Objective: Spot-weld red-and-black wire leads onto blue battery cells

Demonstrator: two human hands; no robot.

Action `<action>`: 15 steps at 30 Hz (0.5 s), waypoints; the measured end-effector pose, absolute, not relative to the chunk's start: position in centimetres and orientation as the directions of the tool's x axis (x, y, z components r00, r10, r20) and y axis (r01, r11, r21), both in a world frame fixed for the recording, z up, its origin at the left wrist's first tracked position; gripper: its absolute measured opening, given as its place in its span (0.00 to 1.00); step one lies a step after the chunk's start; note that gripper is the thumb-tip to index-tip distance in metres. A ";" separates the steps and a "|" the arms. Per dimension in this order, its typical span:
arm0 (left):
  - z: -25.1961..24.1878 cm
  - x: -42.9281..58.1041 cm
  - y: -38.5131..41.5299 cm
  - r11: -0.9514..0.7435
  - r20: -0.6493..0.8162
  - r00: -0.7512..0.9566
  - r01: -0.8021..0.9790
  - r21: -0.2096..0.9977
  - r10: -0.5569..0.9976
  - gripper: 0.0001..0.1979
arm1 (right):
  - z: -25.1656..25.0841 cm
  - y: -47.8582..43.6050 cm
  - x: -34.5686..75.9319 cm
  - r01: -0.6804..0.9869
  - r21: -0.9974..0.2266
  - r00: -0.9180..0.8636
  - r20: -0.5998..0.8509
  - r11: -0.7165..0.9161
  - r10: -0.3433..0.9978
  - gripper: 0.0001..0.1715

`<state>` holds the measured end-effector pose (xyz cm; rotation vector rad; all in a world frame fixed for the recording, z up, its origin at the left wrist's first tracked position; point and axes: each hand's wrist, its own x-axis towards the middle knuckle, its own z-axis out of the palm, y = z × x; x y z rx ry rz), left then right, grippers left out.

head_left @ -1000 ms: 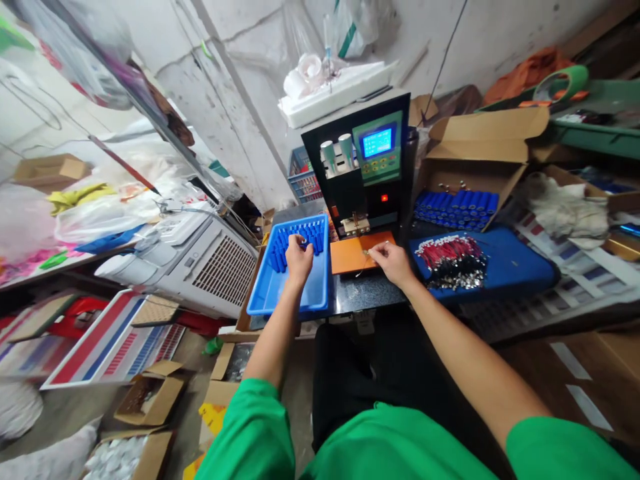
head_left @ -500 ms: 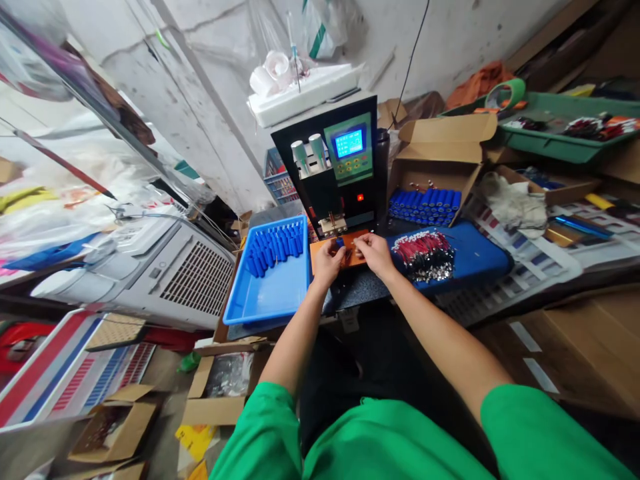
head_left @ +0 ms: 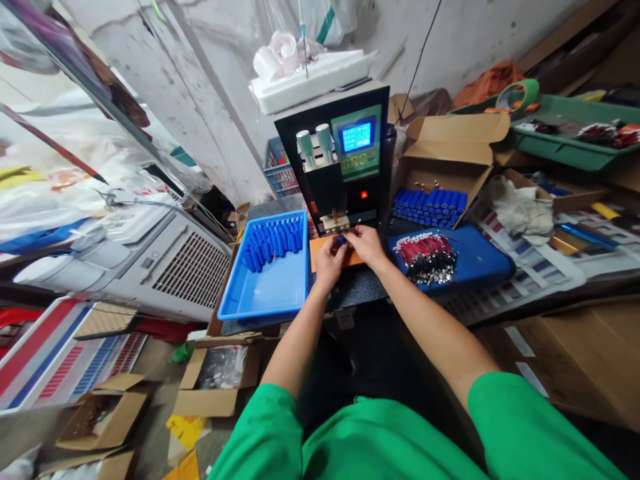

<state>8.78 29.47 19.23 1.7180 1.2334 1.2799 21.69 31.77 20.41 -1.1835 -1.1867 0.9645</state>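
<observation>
My left hand (head_left: 330,259) is closed round a small blue cylinder (head_left: 341,240), over an orange board (head_left: 317,257) at the foot of a black machine (head_left: 323,193) with a lit screen. Right beside it, my right hand (head_left: 366,244) is pinched at the cylinder's end on a small lead with a reddish tip (head_left: 357,223). The machine's metal electrodes (head_left: 335,221) stand just above and behind the fingers. To the left, a blue tray (head_left: 265,293) holds many blue cylinders. Red and black wires (head_left: 427,257) lie bundled at the right.
An open cardboard box (head_left: 450,150) of blue cylinders stands behind the wires, which rest on a blue stool-like surface (head_left: 483,260). A green tray (head_left: 560,147) is at the far right. White foam (head_left: 310,83) tops the machine; a grey cooler (head_left: 185,263) stands left.
My right hand has moved left and closer to my left hand, bringing the lead to the blue cylinder. The camera view has shifted slightly.
</observation>
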 end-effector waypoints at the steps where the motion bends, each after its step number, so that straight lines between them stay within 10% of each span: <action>1: 19.2 8.8 29.5 -0.342 0.335 0.076 0.296 0.892 0.939 0.12 | 20.6 31.7 21.6 0.062 -0.986 0.157 0.163 0.155 0.974 0.13; 15: 19.1 8.7 29.7 -0.337 0.328 0.079 0.278 0.899 0.941 0.14 | 20.8 31.7 21.6 0.124 -0.978 0.154 0.184 0.165 0.971 0.12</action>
